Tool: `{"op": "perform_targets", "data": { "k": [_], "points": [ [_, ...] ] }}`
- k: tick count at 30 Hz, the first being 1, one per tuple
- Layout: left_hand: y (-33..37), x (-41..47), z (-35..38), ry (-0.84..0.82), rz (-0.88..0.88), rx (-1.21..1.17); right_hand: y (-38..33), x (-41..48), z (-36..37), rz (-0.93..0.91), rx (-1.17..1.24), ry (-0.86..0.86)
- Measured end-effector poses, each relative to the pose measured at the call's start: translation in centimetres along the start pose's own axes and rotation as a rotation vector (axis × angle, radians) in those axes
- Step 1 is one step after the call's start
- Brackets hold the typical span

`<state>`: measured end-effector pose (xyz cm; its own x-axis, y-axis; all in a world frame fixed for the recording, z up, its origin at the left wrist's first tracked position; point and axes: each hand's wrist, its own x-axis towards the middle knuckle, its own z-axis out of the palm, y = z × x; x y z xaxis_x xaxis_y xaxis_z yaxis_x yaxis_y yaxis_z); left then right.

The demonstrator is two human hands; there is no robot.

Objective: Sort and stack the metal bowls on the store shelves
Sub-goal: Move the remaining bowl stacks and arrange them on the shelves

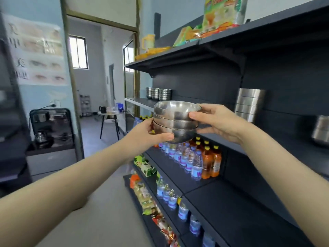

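Note:
A stack of three nested metal bowls (176,120) is held in the air in front of the dark store shelf (231,145). My left hand (151,135) grips the stack's lower left side and base. On the upper right rim, my right hand (215,120) pinches the top bowl. Further back on the same shelf level stand several short stacks of metal bowls (158,93). To the right, a taller stack of metal containers (249,104) rests on the shelf, and another metal container (320,129) shows at the right edge.
Water and orange drink bottles (195,159) fill the shelf below, with snack packets (147,196) on lower shelves. Packaged goods (219,16) sit on the top shelf. A coffee machine (51,127) stands at left, and a small table (110,114) beyond the doorway.

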<state>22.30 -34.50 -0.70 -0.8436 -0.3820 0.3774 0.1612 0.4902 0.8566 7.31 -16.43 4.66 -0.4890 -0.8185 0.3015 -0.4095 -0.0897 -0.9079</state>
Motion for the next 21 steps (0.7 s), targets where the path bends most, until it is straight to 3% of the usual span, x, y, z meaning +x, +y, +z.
{"op": "perform_targets", "data": {
  "k": [13,21],
  "points": [
    [-11.1,18.0,-8.1,0.114,-0.033,0.025,5.7,24.4,0.0,-0.042,-0.083,-0.12],
    [-17.3,26.7,-13.3,0.078,-0.046,-0.009,9.7,36.1,1.8,-0.012,-0.101,-0.141]
  ]
}}
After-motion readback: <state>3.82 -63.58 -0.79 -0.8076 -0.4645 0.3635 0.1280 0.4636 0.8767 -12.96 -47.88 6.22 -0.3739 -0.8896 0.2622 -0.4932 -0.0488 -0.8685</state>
